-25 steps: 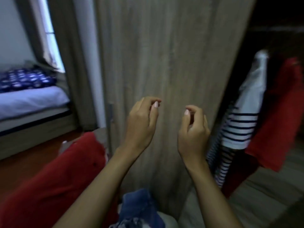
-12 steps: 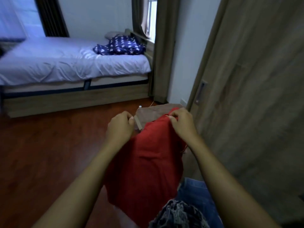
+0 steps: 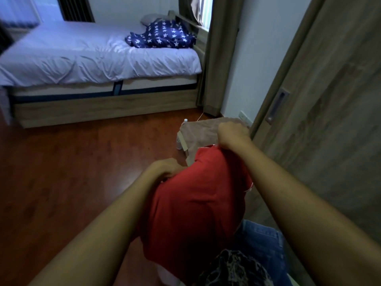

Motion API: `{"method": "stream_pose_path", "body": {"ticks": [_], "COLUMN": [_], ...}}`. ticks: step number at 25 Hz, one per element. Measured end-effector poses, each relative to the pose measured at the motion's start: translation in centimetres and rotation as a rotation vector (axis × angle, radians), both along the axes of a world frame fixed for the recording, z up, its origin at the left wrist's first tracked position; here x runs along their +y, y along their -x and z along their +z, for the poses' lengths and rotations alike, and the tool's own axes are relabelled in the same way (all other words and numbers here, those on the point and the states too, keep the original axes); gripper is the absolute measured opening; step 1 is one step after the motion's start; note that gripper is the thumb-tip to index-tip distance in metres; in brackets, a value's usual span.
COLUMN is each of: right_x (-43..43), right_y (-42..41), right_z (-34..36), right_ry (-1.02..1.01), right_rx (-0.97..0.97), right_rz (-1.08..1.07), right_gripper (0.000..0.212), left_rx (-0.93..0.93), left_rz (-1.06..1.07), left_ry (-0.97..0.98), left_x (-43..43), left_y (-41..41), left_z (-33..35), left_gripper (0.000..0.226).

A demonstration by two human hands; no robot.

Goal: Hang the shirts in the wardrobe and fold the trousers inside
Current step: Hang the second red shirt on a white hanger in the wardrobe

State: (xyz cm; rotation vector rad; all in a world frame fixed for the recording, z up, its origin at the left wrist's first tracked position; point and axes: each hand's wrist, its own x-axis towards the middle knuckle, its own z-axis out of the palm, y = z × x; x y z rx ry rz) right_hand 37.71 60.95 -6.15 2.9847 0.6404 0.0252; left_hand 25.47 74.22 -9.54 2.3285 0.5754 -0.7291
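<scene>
- The left hand [image 3: 165, 168] is curling its fingers into the upper left edge of the red shirt [image 3: 195, 203]. The right hand [image 3: 233, 134] is gripping the top edge higher up, apart from the left.
- The soft, matte shirt is hanging between the forearms in smooth folds.
- A glossy reddish wooden floor [image 3: 61, 172] is spreading out at the left.
- A crumpled star-printed navy blanket [image 3: 162, 36] is lying on the bed [image 3: 92, 56], on its creased white sheet.
- Blue denim jeans [image 3: 259, 240] and a dark mottled garment [image 3: 233, 267] are lying just under the shirt's hem.
- The wood-grain wardrobe door [image 3: 329, 141] is standing at the right.
</scene>
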Motion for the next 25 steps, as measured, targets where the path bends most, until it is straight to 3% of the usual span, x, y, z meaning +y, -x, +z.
{"method": "stream_pose_path", "body": {"ticks": [2,4,7,10,12,15,20,23,25], "right_x": [-0.1,-0.9,-2.6,-5.4,-7.7,-11.0,-14.3,-14.6,-14.4], "right_y": [0.2,0.3,1.3,3.3,5.1,7.9,11.4,12.7,12.6], "right_z": [-0.4,-0.7,-0.3,1.0,1.3,0.3,-1.1,-1.5,-1.7], "right_ry": [-0.028,-0.252,-0.908,-1.45,-1.744,-2.157,-2.394,-2.479,-2.5], "right_rx": [-0.03,-0.051,-0.011,0.063,0.22,0.642,0.858,0.917,0.911], "right_rz": [0.02,0.013,0.024,0.093,0.158,0.249,0.276,0.145,-0.098], "right_gripper": [0.028,0.024,0.011,0.026,0.024,0.008,0.024,0.027,0.015], "left_rx": [0.008,-0.052,-0.236,-0.5,-0.61,-0.605,-0.329,-0.475,-0.655], "left_rz": [-0.038,-0.039,0.044,0.27,0.292,0.082,-0.118,-0.046,0.033], "left_ry": [-0.063,-0.094,-0.013,0.028,0.02,0.118,0.181,0.239,0.231], "left_x": [-0.1,0.0,-0.4,-0.5,-0.7,-1.5,-1.8,-2.0,-2.0], "left_y": [0.0,0.1,0.1,-0.4,-0.4,0.0,-0.4,-0.8,-1.2], "left_z": [0.3,0.3,0.2,0.0,0.9,2.6,2.1,1.1,0.4], "left_gripper": [0.033,0.031,0.028,0.051,0.069,0.072,0.059,0.033,0.012]}}
